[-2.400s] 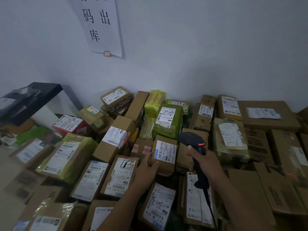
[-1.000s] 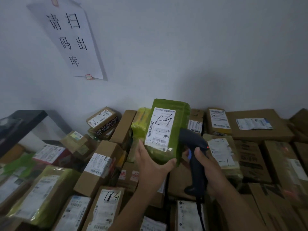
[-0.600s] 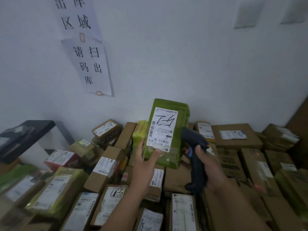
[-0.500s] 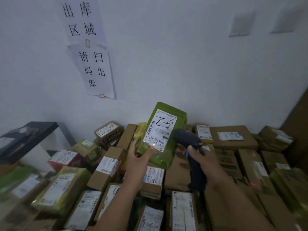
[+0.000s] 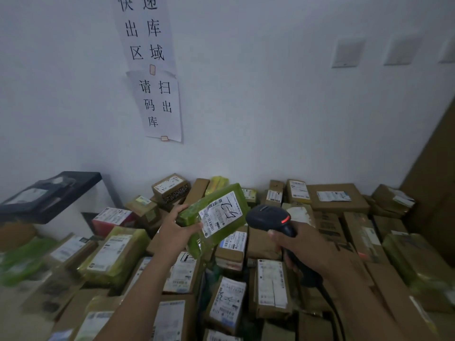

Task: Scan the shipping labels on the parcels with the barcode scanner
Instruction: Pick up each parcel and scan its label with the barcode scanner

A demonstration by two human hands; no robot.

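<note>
My left hand [image 5: 176, 231] held the green parcel [image 5: 193, 212] tipped so the scanner [image 5: 267, 216] gripped in my right hand [image 5: 302, 247] faced its label [image 5: 221, 214].

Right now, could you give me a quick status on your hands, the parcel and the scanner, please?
Left hand grips green parcel, label up. Right hand grips scanner, beside the label, red light on. Nothing between them.
</note>
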